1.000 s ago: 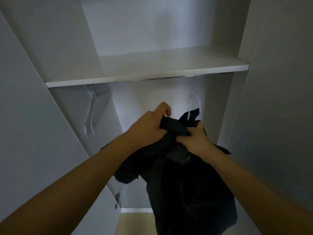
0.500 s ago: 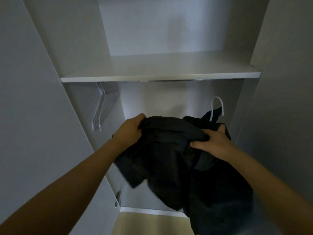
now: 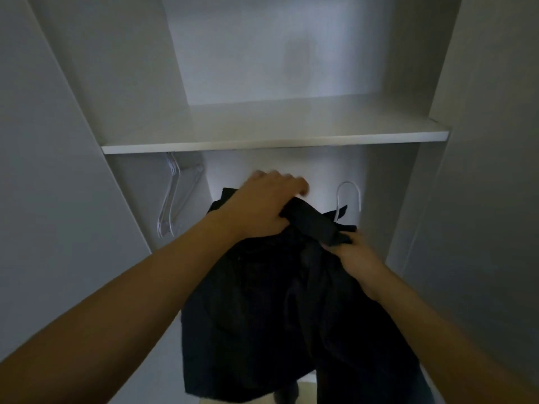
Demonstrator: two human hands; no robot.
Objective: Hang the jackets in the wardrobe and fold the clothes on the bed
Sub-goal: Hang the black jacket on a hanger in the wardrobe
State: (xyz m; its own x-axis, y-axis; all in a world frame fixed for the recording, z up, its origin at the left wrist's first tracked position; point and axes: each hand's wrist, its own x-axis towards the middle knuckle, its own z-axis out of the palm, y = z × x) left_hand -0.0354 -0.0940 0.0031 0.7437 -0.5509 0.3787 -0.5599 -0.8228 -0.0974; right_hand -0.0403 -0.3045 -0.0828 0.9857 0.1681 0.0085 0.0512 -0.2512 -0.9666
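A black jacket (image 3: pixel 262 316) hangs in front of me inside the open wardrobe, below the shelf. My left hand (image 3: pixel 259 208) lies over its top and grips a fold of the dark cloth near the collar. My right hand (image 3: pixel 354 252) holds the cloth just right of that, its fingers mostly hidden by the fabric. A clear hanger's hook (image 3: pixel 348 196) sticks up out of the jacket's collar, in the air below the shelf. The hanging rail is hidden behind the shelf's front edge.
A white shelf (image 3: pixel 277 139) spans the wardrobe above my hands. Spare clear hangers (image 3: pixel 175 196) hang at the left under it. Grey wardrobe walls (image 3: pixel 58 199) close in on both sides. A strip of light floor (image 3: pixel 306 389) shows below the jacket.
My left hand has moved right, from the jacket's left shoulder to its collar. The spread jacket has been gathered and now hangs straight down. My view has tilted downward a little.
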